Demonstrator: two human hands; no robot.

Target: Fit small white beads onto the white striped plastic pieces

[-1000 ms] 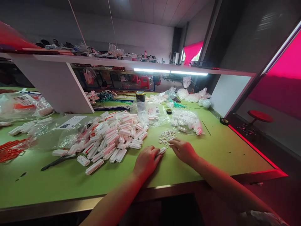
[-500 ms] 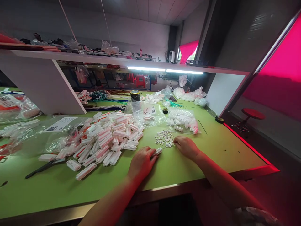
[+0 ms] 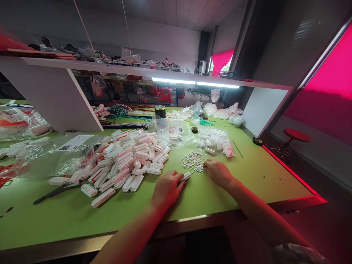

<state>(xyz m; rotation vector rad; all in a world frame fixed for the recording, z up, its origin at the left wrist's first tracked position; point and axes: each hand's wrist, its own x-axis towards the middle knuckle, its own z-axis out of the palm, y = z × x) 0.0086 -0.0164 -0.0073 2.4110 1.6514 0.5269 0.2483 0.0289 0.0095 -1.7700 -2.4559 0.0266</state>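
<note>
Between the fingers and thumb of my left hand point(image 3: 167, 187) is a white plastic connector housing point(image 3: 186, 176), held low over the green tabletop point(image 3: 203, 198). My right hand point(image 3: 217, 171) rests at the right edge of a scatter of tiny white plugs point(image 3: 192, 161), its fingertips pinched together. Whatever lies between those fingertips is too small to make out. To the left of my left hand spreads a large heap of similar white connector housings point(image 3: 123, 161), some with orange parts.
Dark-handled scissors point(image 3: 52, 192) lie left of the heap. Behind the plugs are clear plastic bags point(image 3: 176, 134), a roll of black tape point(image 3: 160, 112) and a smaller roll point(image 3: 194, 129). A lit shelf point(image 3: 176, 75) spans the back. A red stool point(image 3: 297, 135) stands at right.
The whole view has shifted slightly, with the scene sliding a little to the right. Both hands keep nearly the same places, the left one still holding the connector housing.
</note>
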